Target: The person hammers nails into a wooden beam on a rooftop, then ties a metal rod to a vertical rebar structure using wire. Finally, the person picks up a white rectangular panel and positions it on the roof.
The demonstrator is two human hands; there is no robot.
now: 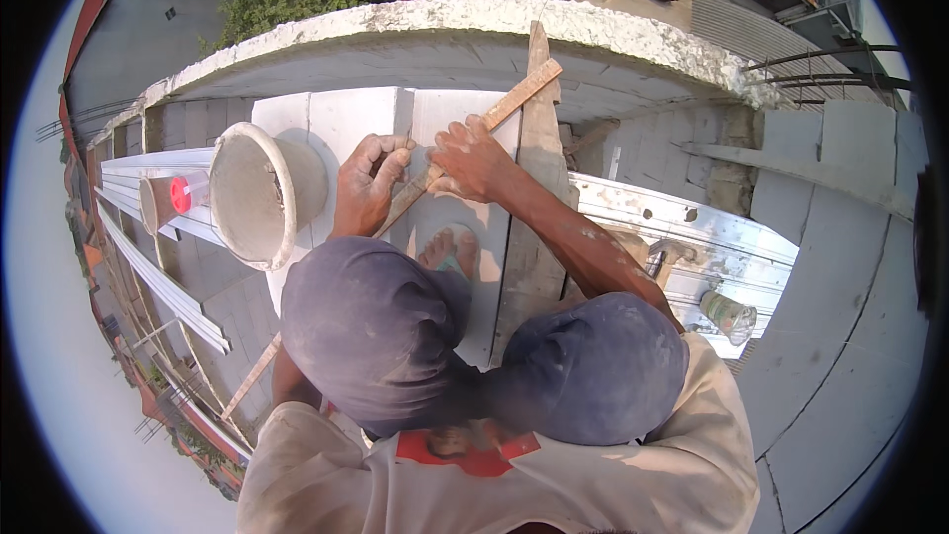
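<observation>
A long wooden strip (520, 96) lies slantwise across pale grey blocks (351, 111) in front of me. My right hand (474, 160) is closed over it, its fingers bent and pressing it down on the block top. Close by on the left, my left hand (369, 181) is pinched together just above the strip. Whatever sits between its thumb and fingertips is too small to make out. My sandalled foot (453, 249) rests on the same blocks, below the hands. A rough plank (540, 153) runs beside the blocks, under my right forearm.
A mortar-crusted bucket (314, 178) stands left of the blocks, beside a red-lidded container (188, 192). Ribbed metal panels (732, 227) lie right, bearing a clear cup (729, 316) and a hammer-like tool (664, 255). Ahead runs a rough-topped wall (415, 18); the ground lies far below it.
</observation>
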